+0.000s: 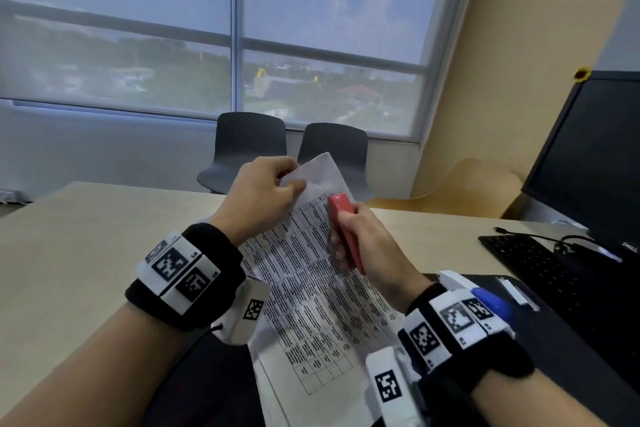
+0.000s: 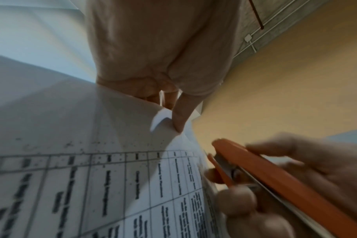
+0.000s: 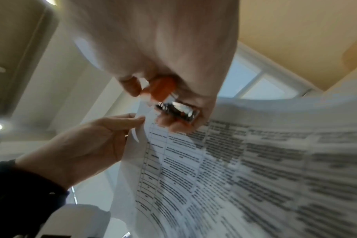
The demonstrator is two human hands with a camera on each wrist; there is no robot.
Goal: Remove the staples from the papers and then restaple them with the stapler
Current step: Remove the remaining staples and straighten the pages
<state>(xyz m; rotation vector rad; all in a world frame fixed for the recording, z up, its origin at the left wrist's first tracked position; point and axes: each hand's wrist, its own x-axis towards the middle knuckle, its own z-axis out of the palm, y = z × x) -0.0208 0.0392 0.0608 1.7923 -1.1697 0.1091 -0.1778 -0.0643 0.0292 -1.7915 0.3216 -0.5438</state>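
Observation:
A sheaf of printed papers (image 1: 311,288) with a table on the top sheet is held up above the table. My left hand (image 1: 266,191) pinches its top left corner between thumb and fingers. My right hand (image 1: 360,243) grips a red-orange stapler (image 1: 343,229) along the papers' upper right edge, nose pointing up and away. In the left wrist view the stapler (image 2: 275,177) lies just right of the papers (image 2: 92,177), its jaws slightly apart. In the right wrist view the stapler's metal end (image 3: 173,109) shows under my curled fingers, against the papers (image 3: 234,177).
A tan table (image 1: 86,253) runs below my arms. At the right stand a dark monitor (image 1: 595,156) and a black keyboard (image 1: 540,270) with a cable. A blue-and-white object (image 1: 491,302) lies behind my right wrist. Two grey chairs (image 1: 249,146) and a yellow chair (image 1: 467,191) stand beyond the table.

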